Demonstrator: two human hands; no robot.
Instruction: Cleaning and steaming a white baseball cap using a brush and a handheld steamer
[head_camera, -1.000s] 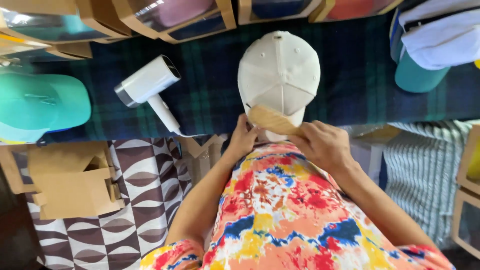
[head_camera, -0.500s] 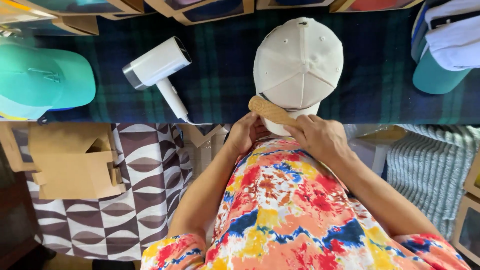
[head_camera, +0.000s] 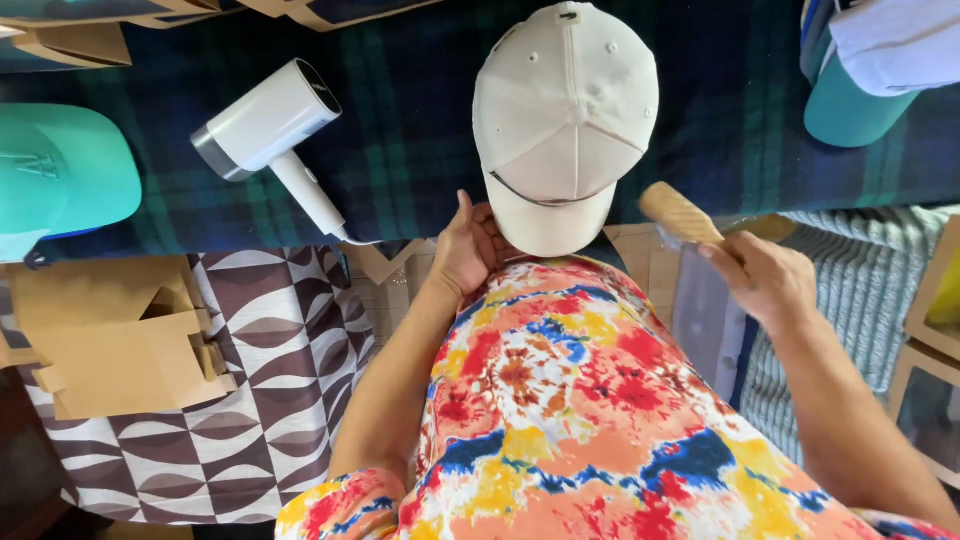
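right hand (head_camera: 765, 280): now off the cap (head_camera: 562, 120), out to the right, well apart from it | brush (head_camera: 680, 213): no longer on the brim, lifted away with that hand | brim: now uncovered

Cream cap (head_camera: 565, 110), white dryer (head_camera: 265, 120), dark plaid cloth (head_camera: 420, 150).

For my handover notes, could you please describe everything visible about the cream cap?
The cream cap looks like cotton twill: stitched panels, small eyelets, a top button and a cord across the brim base. It sits crown up on the dark plaid cloth, brim toward the person. The left hand touches the brim's edge.
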